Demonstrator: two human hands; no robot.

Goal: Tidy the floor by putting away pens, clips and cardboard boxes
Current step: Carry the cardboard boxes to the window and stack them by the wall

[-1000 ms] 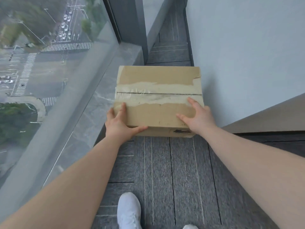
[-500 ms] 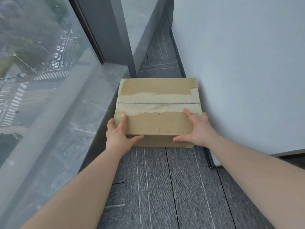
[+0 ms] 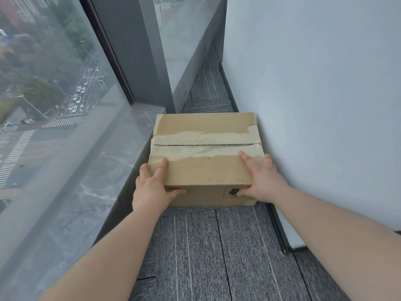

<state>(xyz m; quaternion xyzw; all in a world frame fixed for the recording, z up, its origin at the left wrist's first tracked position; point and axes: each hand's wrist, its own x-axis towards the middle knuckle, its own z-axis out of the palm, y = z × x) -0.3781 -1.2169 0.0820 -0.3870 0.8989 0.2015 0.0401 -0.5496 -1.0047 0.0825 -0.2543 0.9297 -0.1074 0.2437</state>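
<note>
A closed brown cardboard box (image 3: pixel 206 153) with torn tape along its top seam sits low in a narrow gap, its right side against the white wall and its left side by the stone sill. My left hand (image 3: pixel 152 187) grips its near left corner, fingers on top and thumb on the front face. My right hand (image 3: pixel 263 181) grips the near right corner the same way. The box's bottom edge meets the carpet; I cannot tell whether it rests fully on it.
A white wall (image 3: pixel 314 105) runs along the right. On the left are a grey marble sill (image 3: pixel 121 161) and a tall window (image 3: pixel 47 94) over a street. Grey carpet (image 3: pixel 217 257) covers the narrow floor strip, which continues behind the box.
The box and both hands have moved forward and down into the gap beside the wall. My shoe is no longer in view.
</note>
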